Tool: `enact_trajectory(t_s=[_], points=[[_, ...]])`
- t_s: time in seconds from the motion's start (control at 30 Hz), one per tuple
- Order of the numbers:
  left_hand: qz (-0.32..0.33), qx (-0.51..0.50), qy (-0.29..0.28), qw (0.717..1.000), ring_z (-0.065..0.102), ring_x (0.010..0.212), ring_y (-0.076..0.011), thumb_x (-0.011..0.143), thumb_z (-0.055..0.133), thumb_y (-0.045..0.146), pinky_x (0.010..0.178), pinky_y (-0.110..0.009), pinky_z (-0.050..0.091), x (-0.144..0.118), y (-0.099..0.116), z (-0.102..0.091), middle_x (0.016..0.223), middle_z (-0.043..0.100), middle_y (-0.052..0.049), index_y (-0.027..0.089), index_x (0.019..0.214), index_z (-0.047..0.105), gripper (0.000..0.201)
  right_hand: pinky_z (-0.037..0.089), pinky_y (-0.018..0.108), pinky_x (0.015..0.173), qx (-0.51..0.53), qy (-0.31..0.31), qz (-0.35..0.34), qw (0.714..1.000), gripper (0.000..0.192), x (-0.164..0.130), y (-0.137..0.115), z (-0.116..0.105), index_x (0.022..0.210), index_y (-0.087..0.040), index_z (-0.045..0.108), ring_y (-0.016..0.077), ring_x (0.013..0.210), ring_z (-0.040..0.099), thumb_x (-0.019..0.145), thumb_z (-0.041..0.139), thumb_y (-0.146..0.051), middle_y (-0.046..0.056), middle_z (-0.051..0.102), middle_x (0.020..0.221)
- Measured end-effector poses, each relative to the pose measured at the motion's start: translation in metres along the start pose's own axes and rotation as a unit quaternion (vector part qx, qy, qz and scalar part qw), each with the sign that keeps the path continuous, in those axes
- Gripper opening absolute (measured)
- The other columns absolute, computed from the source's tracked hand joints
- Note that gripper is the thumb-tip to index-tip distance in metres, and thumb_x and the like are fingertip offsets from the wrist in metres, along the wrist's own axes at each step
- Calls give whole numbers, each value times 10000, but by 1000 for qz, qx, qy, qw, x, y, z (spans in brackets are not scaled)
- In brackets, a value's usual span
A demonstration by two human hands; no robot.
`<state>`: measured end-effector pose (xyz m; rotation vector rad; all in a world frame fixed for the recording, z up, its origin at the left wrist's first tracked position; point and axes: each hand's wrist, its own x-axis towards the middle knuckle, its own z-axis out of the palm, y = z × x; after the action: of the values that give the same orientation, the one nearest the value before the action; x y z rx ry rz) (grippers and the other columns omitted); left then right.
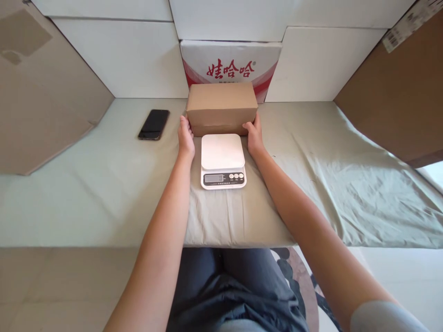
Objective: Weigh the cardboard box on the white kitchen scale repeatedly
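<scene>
- The table [86,193], draped in a pale green cloth [328,184], is walled in by white boards and brown cardboard panels, with a red-lettered white carton [230,64] standing at the back.
- A closed brown cardboard box [221,107] rests on the cloth just in front of that carton and just behind the scale; it is not on the weighing platform, so as far as this view shows, any weighing remains to be done.
- The white digital kitchen scale [223,160] lies between the two forearms, its platform bare and its display too small to read.
- The left hand [186,137] presses flat against the box's left end, fingers extended, not curled.
- The right hand [254,133] mirrors it on the right end, so the box sits clamped between the two palms.
- A black phone [154,124] lies face up, well apart to the left.
</scene>
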<state>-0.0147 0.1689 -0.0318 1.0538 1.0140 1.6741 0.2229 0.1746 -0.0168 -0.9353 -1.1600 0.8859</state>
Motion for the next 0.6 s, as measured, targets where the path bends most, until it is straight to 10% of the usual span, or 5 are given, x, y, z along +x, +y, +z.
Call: enact_trajectory(t_s=[0.6], points=[[-27, -2, 46, 999, 476, 1596, -222, 1108, 345, 600, 1302, -311, 386, -10, 20, 7, 1667, 555, -120, 181, 1467, 671, 641, 473, 501, 1283, 33, -4, -7, 999, 450, -4, 4, -5, 1266, -319, 655, 280, 1361, 627, 844, 592, -461, 11, 721, 1384]])
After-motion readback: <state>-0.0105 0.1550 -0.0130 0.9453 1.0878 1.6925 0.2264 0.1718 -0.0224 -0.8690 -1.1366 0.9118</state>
